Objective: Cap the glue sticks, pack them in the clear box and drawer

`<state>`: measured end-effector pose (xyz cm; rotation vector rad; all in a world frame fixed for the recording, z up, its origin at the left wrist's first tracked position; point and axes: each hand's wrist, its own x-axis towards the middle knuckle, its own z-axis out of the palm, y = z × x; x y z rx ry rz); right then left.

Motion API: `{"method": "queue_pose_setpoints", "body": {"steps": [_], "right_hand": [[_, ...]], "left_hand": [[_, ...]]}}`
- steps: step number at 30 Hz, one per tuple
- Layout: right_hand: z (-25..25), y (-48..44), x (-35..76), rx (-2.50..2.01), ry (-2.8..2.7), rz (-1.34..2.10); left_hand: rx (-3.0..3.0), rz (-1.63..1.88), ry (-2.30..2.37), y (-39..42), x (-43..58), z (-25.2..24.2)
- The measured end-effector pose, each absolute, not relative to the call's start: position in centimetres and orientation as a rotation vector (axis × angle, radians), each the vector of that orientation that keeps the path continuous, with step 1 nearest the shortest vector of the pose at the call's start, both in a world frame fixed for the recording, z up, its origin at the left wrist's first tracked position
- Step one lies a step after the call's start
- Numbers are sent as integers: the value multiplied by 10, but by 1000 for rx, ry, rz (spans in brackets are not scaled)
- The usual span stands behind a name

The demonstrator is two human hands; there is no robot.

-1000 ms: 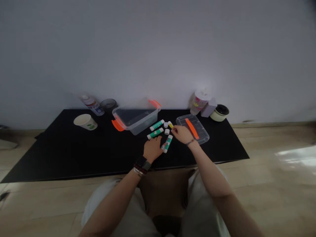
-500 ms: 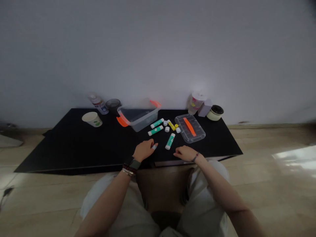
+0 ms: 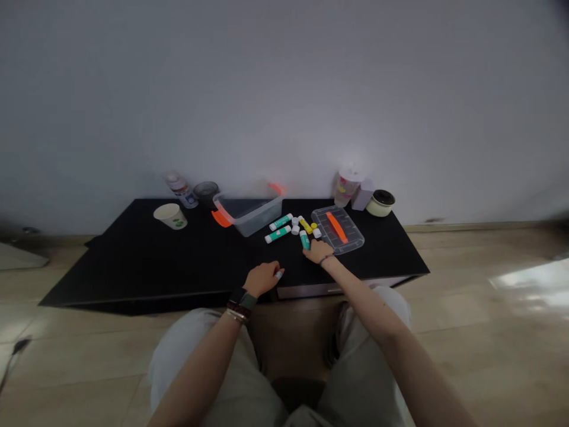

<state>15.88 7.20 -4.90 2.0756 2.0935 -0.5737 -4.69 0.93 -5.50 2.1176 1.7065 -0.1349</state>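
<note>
My left hand [image 3: 262,279] is closed near the table's front edge. From between its thumb and fingers pokes the pale end of what looks like a glue stick [image 3: 278,274], mostly hidden. My right hand [image 3: 317,251] has its fingers closed on the near end of a green and white glue stick [image 3: 304,239] lying on the black table. Two more green glue sticks [image 3: 281,222] [image 3: 278,235] lie side by side, farther left. Among them and the lid are loose white caps [image 3: 295,230], a yellow tube [image 3: 305,225] and a yellow cap [image 3: 313,226].
A clear box [image 3: 260,220] with orange clips stands behind the sticks. Its clear lid [image 3: 353,237] with an orange handle lies right. A paper cup [image 3: 171,217], spray can [image 3: 183,191] and dark bowl [image 3: 206,193] are left; a plastic cup [image 3: 345,188], pale box [image 3: 363,196] and cream pot [image 3: 380,204] right.
My right hand has moved forward and left from the table edge, onto the nearest green glue stick. My left hand stays closed near the edge. The view has shifted slightly.
</note>
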Motion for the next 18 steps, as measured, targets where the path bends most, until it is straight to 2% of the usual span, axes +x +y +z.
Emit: {"method": "queue_pose_setpoints", "body": {"steps": [6,13,18], "right_hand": [[-40,55,170,2083,2153,-441],[-42,-2,186,1487,2264,-626],[-37,-45,177,1144,2157,-713]], "left_hand": [[2097,-136,1737,11,-49,-51],[2096,-190,1649,4,-48,-57],[2023,-215,1253,-22,-35,-45]]}}
